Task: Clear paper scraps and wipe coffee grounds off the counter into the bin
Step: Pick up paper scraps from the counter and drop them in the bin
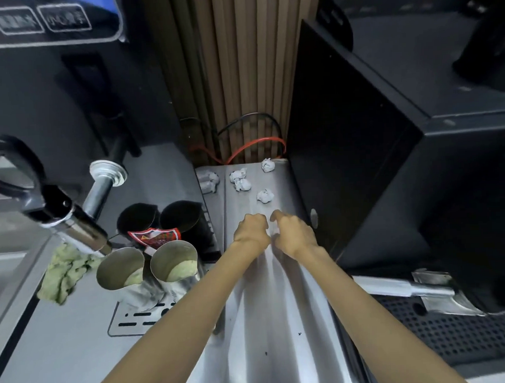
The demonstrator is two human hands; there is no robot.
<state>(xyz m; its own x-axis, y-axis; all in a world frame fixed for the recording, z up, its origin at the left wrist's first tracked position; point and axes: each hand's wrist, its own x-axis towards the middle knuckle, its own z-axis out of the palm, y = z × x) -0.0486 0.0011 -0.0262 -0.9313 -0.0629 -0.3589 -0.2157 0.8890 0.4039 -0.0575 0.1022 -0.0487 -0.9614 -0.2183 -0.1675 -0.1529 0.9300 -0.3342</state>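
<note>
- Left hand fisted, contents not visible; right hand curled, a white scrap apparently pinched between hands.
- Four paper balls beyond on steel counter; fifth on left ledge.
- Two steel jugs, green cloth left; black machine right.
- Dark specks near.

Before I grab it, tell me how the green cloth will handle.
The cloth lies crumpled in soft folds, so it will probably flop and drape. It looks light and should not roll. One edge sits under the steam wand, so it may snag.
</note>
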